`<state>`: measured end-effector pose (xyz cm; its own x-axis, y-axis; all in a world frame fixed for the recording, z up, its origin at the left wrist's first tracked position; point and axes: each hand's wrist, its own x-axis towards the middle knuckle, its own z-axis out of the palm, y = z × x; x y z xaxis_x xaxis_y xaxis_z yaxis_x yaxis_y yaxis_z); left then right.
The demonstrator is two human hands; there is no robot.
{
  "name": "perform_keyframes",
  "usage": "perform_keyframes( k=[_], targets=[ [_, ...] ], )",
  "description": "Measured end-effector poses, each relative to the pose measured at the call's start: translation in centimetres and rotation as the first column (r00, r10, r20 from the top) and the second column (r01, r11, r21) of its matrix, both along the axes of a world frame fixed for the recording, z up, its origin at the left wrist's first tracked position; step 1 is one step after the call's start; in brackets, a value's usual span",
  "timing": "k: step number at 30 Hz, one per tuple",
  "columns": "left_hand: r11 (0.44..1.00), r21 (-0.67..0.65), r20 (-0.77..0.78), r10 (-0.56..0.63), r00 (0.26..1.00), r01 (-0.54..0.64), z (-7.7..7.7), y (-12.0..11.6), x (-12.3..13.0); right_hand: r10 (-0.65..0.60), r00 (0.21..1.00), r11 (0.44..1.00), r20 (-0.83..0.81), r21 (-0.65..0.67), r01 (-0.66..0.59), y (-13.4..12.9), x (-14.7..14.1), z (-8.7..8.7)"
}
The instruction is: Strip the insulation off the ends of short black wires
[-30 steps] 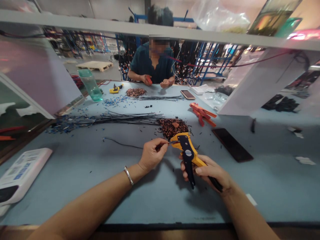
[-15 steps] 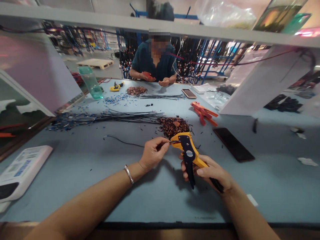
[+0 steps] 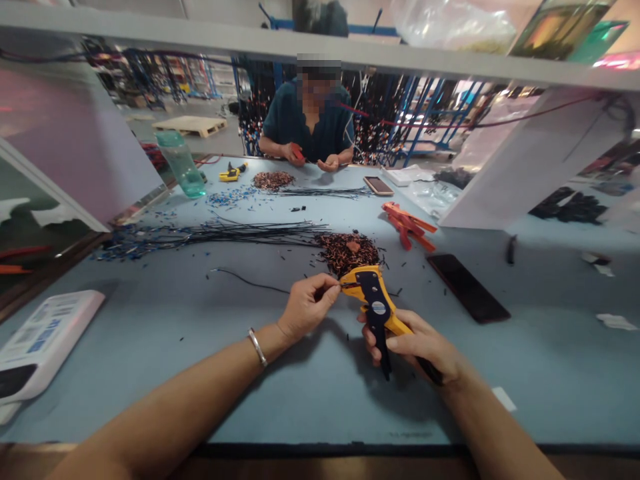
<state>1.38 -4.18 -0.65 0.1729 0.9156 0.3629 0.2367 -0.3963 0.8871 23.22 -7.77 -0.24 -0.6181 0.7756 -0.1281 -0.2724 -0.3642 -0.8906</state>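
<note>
Between thumb and forefinger, my left hand (image 3: 309,307) pinches a thin black wire (image 3: 253,284), whose loose part trails left over the table. The wire's near end is at the jaws of a yellow and black wire stripper (image 3: 376,297). My right hand (image 3: 417,343) is wrapped round the stripper's handles, which point down and right. Just beyond the jaws lies a pile of small black and copper scraps (image 3: 350,253). A bundle of black wires (image 3: 240,233) stretches left from the pile.
Red-handled tools (image 3: 409,225) and a black phone (image 3: 467,288) lie to the right. A green bottle (image 3: 181,165) stands back left; a white device (image 3: 50,347) is at the left. Across the table (image 3: 280,400), a person (image 3: 310,127) holds something red. A shelf (image 3: 250,41) crosses above.
The stripper's handles have moved slightly closer together in my right hand. My left hand has barely moved. Across the table, the person's hand with the red thing has turned.
</note>
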Motion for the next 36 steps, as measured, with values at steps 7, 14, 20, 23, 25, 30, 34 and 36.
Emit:
perform_keyframes(
  k=[7,14,20,23,25,30,34,36],
  targets=[
    [1.0,-0.021,0.01,-0.016,1.0,0.017,0.0,0.1,-0.2,-0.033,0.999,0.999,0.029,0.029,0.032,0.0,-0.3,-0.1],
    [1.0,-0.006,0.013,-0.02,1.0,0.02,-0.3,0.3,-0.3,-0.064,0.994,0.998,0.085,0.011,0.063,-0.4,-0.8,0.5],
    [0.999,-0.025,0.005,-0.023,1.0,0.023,-0.4,0.5,-0.3,-0.102,0.98,0.995,0.172,0.04,0.096,-0.7,-1.4,0.5],
    [0.999,-0.037,-0.001,-0.022,1.0,0.021,-0.5,0.4,-0.3,-0.128,0.966,0.99,0.224,0.081,0.112,-0.8,-1.7,0.2],
    [0.999,-0.039,-0.018,-0.012,1.0,0.011,-0.6,0.5,-0.2,-0.149,0.953,0.986,0.263,0.106,0.125,-0.8,-2.0,0.1],
    [0.998,-0.062,-0.055,0.004,0.998,-0.007,-0.8,0.8,-0.2,-0.231,0.927,0.972,0.295,0.118,0.204,-0.8,-2.7,0.0],
    [0.997,-0.058,-0.099,0.048,0.994,-0.054,-1.0,0.9,-0.3,-0.243,0.934,0.97,0.263,0.083,0.229,-0.6,-2.7,-0.1],
    [0.994,-0.044,-0.116,0.09,0.989,-0.096,-0.9,0.9,-0.3,-0.258,0.937,0.966,0.236,0.057,0.252,-0.5,-2.5,-0.2]
  ],
)
